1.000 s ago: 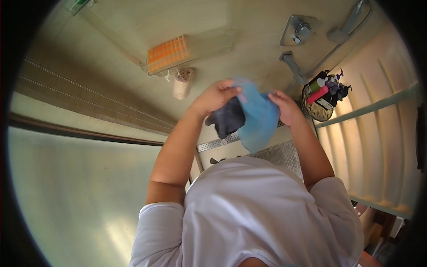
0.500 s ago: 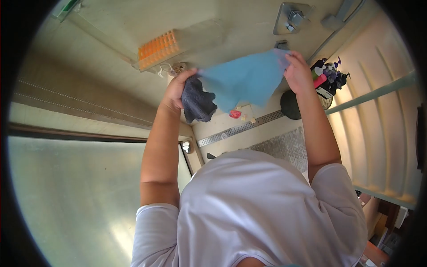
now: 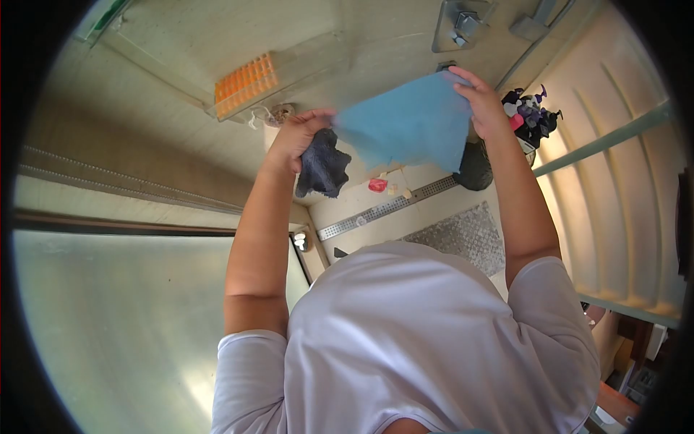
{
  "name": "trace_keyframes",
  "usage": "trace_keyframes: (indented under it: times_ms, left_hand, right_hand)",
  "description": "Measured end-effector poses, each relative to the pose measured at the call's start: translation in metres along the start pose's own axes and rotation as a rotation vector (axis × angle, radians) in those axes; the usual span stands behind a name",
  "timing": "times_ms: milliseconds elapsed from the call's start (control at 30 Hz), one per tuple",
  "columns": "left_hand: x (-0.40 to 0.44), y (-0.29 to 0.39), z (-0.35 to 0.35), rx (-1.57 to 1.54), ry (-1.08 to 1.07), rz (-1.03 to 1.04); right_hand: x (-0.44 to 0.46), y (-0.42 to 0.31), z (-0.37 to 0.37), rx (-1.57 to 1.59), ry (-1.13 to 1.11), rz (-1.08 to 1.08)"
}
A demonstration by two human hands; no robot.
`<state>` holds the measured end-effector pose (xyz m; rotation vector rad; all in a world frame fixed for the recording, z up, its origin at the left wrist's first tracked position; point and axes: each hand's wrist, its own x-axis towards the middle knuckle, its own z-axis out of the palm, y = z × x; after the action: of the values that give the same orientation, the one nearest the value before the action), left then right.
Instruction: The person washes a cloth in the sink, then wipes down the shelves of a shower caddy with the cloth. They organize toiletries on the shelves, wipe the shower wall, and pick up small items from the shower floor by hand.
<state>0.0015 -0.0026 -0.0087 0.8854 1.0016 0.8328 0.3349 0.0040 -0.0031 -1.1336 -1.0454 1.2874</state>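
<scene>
A light blue cloth (image 3: 408,123) hangs stretched between my two hands. My left hand (image 3: 300,136) pinches its left corner and also holds a crumpled dark grey cloth (image 3: 323,168), which hangs below the palm. At the cloth's upper right corner, my right hand (image 3: 478,100) has its thumb and fingers closed on the edge. Beyond the blue cloth's lower edge, a small red item (image 3: 377,185) lies on the floor beside some pale pieces.
An orange rack (image 3: 246,81) rests on a glass shelf at the upper left, near a cup (image 3: 280,114). Pump bottles (image 3: 533,116) stand at the right. A metal drain (image 3: 390,207), a grey mat (image 3: 463,235) and a wall-mounted tap control (image 3: 464,26) are also in view.
My hands have moved apart, spreading the blue cloth from a bunched shape to a wide one. The dark cloth has moved left with my left hand.
</scene>
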Motion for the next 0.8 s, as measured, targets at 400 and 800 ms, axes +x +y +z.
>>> trace_keyframes:
  times_ms: [400,800]
  left_hand:
    - [-0.003,-0.008,0.002,0.894,0.404,0.455]
    - [-0.010,0.004,-0.001,0.897,0.520,0.457]
  right_hand:
    - [0.003,0.021,-0.002,-0.013,0.071,-0.068]
    - [0.008,-0.007,0.003,-0.174,0.078,-0.091]
